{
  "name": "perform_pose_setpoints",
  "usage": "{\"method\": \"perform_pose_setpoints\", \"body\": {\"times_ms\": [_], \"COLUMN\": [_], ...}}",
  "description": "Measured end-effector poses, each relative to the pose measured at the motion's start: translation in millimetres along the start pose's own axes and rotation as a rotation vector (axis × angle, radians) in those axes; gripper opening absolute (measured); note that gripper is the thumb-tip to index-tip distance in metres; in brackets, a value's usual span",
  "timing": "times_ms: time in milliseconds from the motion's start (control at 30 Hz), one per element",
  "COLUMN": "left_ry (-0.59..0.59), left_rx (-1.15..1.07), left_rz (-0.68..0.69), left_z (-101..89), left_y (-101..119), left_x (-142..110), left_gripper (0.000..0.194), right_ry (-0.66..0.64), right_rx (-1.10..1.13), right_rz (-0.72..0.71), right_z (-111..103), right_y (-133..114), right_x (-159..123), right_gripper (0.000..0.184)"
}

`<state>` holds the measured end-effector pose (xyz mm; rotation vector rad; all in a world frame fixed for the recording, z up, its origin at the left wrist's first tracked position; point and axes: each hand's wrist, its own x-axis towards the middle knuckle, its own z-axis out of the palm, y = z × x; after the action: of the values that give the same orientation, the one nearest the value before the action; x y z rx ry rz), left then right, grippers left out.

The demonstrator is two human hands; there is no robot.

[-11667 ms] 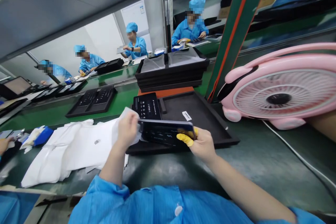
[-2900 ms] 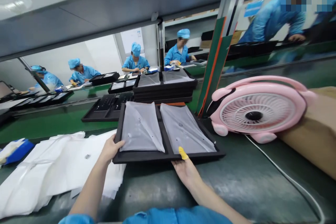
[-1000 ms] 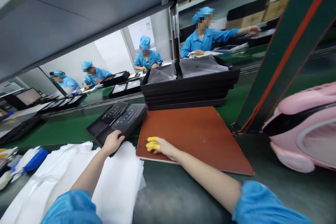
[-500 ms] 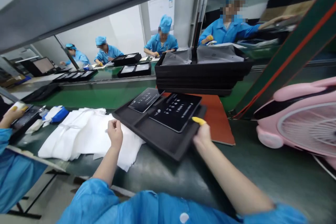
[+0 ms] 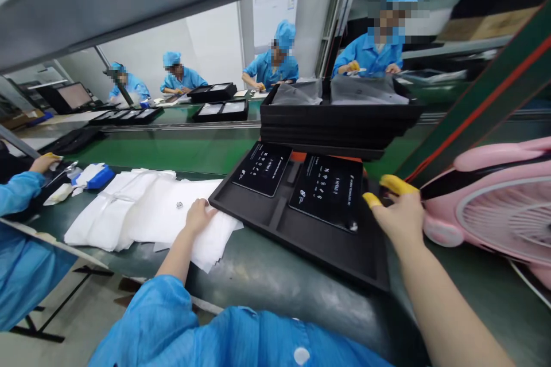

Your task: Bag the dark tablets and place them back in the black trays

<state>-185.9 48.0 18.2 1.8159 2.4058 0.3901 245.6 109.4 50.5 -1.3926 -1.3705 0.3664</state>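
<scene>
In the head view, a black tray (image 5: 344, 255) holding two dark tablets (image 5: 328, 192), hiding most of a reddish board (image 5: 298, 156), lies between the left hand (image 5: 199, 218), whose hold on its left corner I cannot tell, and the right hand (image 5: 400, 215), spread open beside a pink fan (image 5: 443, 229) the frame cuts off.

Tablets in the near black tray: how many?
2. Left tablet lies in the left compartment of the tray; right tablet lies in the right compartment, across the divider. Anything underneath them would be hidden.
</scene>
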Motion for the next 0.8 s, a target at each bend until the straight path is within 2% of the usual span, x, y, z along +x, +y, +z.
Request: {"method": "perform_pose_setpoints", "body": {"times_ms": [33, 67, 133, 167, 233, 300, 400, 467, 533, 600, 667, 733, 800], "left_ry": [0.001, 0.006, 0.029, 0.04, 0.064, 0.091, 0.127, 0.157, 0.194, 0.229, 0.267, 0.297, 0.27], "left_rx": [-0.004, -0.005, -0.005, -0.006, -0.01, -0.026, -0.103, -0.192, -0.265, -0.293, -0.327, -0.41, -0.496], "left_rz": [0.003, 0.003, -0.003, -0.008, -0.024, -0.034, -0.057, -0.128, -0.205, -0.234, -0.207, -0.154, -0.076], "left_z": [0.8, 1.7, 3.9, 5.0, 7.0, 8.3, 8.7, 7.3, 3.8, -2.1, -9.8, -17.2, -21.6], "left_y": [-1.2, -2.3, -3.7, -4.1, -4.3, -4.1, -3.8, -3.9, -3.2, 0.5, 9.8, 25.8, 47.2], "left_x": [1.1, 2.2, 4.2, 5.0, 6.1, 6.5, 6.3, 6.6, 7.5, 8.0, 6.9, 3.2, -2.7], "left_gripper": [0.025, 0.022, 0.016, 0.015, 0.013, 0.013, 0.012, 0.013, 0.014, 0.014, 0.013, 0.01, 0.012], "right_ry": [-0.037, -0.167, -0.523, -0.667, -0.829, -0.85, -0.778, -0.738, -0.742, -0.804, -0.914, -1.047, -1.163], "right_rx": [-0.07, -0.106, -0.218, -0.31, -0.463, -0.544, -0.591, -0.618, -0.632, -0.638, -0.646, -0.645, -0.605], "right_rz": [-0.094, -0.214, -0.422, -0.5, -0.553, -0.525, -0.452, -0.413, -0.401, -0.414, -0.42, -0.401, -0.371], "right_z": [5.8, 14.3, 35.7, 46.0, 59.2, 58.6, 38.1, 23.0, 13.8, 10.6, 9.7, 7.5, 4.3], "right_y": [-17.6, -35.5, -65.8, -75.5, -80.6, -69.4, -40.8, -27.1, -23.3, -29.4, -42.5, -59.0, -74.7], "right_x": [-11.5, -25.8, -58.0, -72.8, -93.6, -99.9, -92.2, -87.3, -87.2, -89.2, -87.8, -78.8, -61.9], "right_gripper": [0.035, 0.031, 0.033, 0.033, 0.029, 0.026, 0.026, 0.024, 0.023, 0.023, 0.023, 0.023, 0.023]}}
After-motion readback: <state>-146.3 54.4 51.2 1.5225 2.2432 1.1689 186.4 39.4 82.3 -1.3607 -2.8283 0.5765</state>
